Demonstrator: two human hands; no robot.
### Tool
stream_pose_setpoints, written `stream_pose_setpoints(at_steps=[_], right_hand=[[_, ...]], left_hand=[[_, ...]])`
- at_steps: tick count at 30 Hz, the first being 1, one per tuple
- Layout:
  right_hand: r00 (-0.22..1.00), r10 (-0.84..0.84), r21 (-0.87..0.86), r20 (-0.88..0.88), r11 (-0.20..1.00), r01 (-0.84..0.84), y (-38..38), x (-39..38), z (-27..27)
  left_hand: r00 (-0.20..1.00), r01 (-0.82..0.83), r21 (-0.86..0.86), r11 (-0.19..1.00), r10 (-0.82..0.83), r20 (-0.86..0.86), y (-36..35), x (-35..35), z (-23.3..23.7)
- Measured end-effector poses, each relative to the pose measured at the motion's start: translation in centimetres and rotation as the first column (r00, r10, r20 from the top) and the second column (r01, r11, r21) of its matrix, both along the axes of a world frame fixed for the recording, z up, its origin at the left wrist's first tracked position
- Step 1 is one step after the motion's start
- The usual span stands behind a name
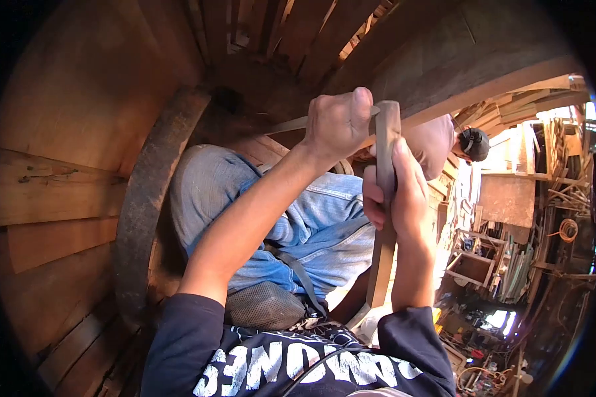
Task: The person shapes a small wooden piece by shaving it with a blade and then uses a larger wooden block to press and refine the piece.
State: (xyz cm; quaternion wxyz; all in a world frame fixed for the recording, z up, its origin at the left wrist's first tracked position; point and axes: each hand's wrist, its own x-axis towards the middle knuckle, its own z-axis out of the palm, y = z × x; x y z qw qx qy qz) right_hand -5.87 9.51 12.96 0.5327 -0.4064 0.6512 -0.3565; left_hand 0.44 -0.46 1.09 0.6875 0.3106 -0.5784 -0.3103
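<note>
My left hand (338,126) is closed around a thin, pale tool (290,125). One end sticks out to the left of the fist, and a short end shows by the thumb, against or very near the top of a wooden bar. That narrow bar (381,264) stands lengthwise in front of me, gripped in my right hand (404,188) with the fingers wrapped round its upper part. Both hands are above my bent legs in blue jeans (331,205). What part of the tool lies inside the left fist is hidden.
Curved wooden planks (59,192) surround the left side, with a dark curved rib (153,192) beside my knee. A thick beam (490,86) crosses the upper right. Behind it a person in a dark cap (474,143) bends over. Stacked timber and a wooden frame (470,268) lie further right.
</note>
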Motion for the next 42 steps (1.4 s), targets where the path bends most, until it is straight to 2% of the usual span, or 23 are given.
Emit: stream_pose_setpoints(at_steps=[3,6,10,12,14,16,18,20,23,24,26,27,29,30,32,34,36,38,40,42], right_hand=[[0.995,-0.016,-0.018,-0.095,1.000,0.014,-0.8,-0.7,0.0],[0.986,0.014,-0.046,-0.167,0.999,-0.022,-1.9,-1.0,-0.2],[0.996,-0.049,0.041,-0.070,0.998,0.052,0.1,0.2,-0.1],[0.988,0.012,-0.043,-0.152,0.999,-0.019,-0.6,-0.5,-0.2],[0.986,0.002,-0.034,-0.167,0.999,-0.008,-0.4,-0.2,0.1],[0.983,0.014,-0.035,-0.184,0.999,-0.021,-1.0,0.3,0.2],[0.982,0.048,0.089,-0.182,0.996,-0.032,1.2,0.4,0.1],[0.999,0.046,0.117,-0.023,0.992,-0.043,3.4,2.3,0.9],[0.929,-0.208,0.068,0.305,0.978,0.196,4.4,0.3,1.3],[0.910,-0.347,0.004,0.225,0.935,0.355,4.2,0.8,0.9],[0.957,-0.220,-0.076,0.191,0.968,0.237,4.1,-1.0,-0.4],[0.955,-0.217,-0.071,0.203,0.969,0.235,3.9,-1.2,-1.1],[0.976,-0.200,-0.105,0.086,0.972,0.208,3.2,-1.7,-2.3],[0.976,-0.196,-0.099,0.100,0.974,0.205,2.8,-1.9,-2.7],[0.993,-0.087,-0.234,0.084,0.967,0.105,2.0,-2.3,-3.5],[0.979,-0.105,-0.250,0.172,0.957,0.147,1.2,-2.3,-4.1],[0.993,-0.067,-0.373,0.093,0.923,0.097,0.1,-2.1,-4.1],[0.992,-0.091,-0.390,0.092,0.913,0.120,-0.9,-2.4,-4.4],[0.998,-0.021,-0.515,0.055,0.856,0.047,-2.0,-3.0,-4.9],[0.998,-0.051,-0.512,0.038,0.857,0.064,-2.8,-3.2,-5.2]], left_hand=[[0.999,-0.012,0.024,1.000,0.013,-0.045,0.5,-0.7,0.0],[0.998,0.058,-0.001,0.998,-0.058,-0.029,0.7,-0.8,-0.2],[0.998,-0.014,0.029,0.999,0.016,-0.065,-0.1,-0.2,0.1],[0.999,-0.006,0.032,0.999,0.008,-0.044,0.1,-0.2,-0.2],[0.998,0.031,0.032,0.999,-0.029,-0.048,0.6,-0.5,0.1],[0.998,-0.003,0.022,1.000,0.005,-0.065,-0.3,0.2,0.6],[0.997,-0.029,0.043,0.999,0.032,-0.073,-0.9,0.7,0.4],[0.999,0.026,0.096,0.995,-0.022,-0.046,-1.9,0.5,0.2],[0.990,0.091,0.016,0.996,-0.089,-0.111,-1.1,0.3,-0.1],[0.984,0.116,-0.019,0.993,-0.118,-0.133,-0.8,0.6,0.0],[0.980,0.137,-0.011,0.991,-0.137,-0.143,-0.6,1.3,0.0],[0.982,0.136,0.020,0.990,-0.132,-0.135,-0.4,1.8,0.3],[0.981,0.160,0.071,0.985,-0.151,-0.119,-0.1,2.3,0.6],[0.984,0.155,0.075,0.985,-0.146,-0.104,0.0,2.3,0.6],[0.975,0.209,0.053,0.976,-0.204,-0.091,0.0,2.0,0.4],[0.972,0.230,0.074,0.970,-0.226,-0.066,0.1,2.0,0.6],[0.972,0.233,0.057,0.971,-0.231,-0.033,0.0,2.1,0.8],[0.970,0.245,0.086,0.966,-0.244,-0.017,0.3,2.3,1.0],[0.968,0.250,0.113,0.962,-0.252,0.001,0.2,2.3,1.0],[0.969,0.246,0.082,0.966,-0.247,0.001,0.1,2.3,0.7]])
